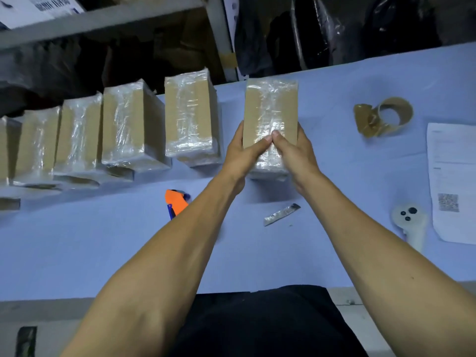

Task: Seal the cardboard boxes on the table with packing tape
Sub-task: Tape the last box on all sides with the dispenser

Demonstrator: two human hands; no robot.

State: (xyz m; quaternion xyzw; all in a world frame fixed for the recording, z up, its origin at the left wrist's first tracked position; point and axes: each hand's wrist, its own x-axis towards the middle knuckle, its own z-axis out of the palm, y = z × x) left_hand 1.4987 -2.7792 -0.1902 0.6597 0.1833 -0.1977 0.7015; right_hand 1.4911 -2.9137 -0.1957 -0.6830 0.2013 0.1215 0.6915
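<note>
Cardboard box point(270, 109) | upright, wrapped in clear tape | left hand point(244, 153), right hand point(293, 153) both gripping it

1 head view, steeply downward, close over the table point(103, 253)

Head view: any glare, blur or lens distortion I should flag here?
Head view: glare whitens the clear tape on the held box and on the taped boxes at left; wide-angle bending curves the shelf rail; slight softness on the orange tool; both hands, left hand and right hand, look sharp; the background above the table is dark.
</note>
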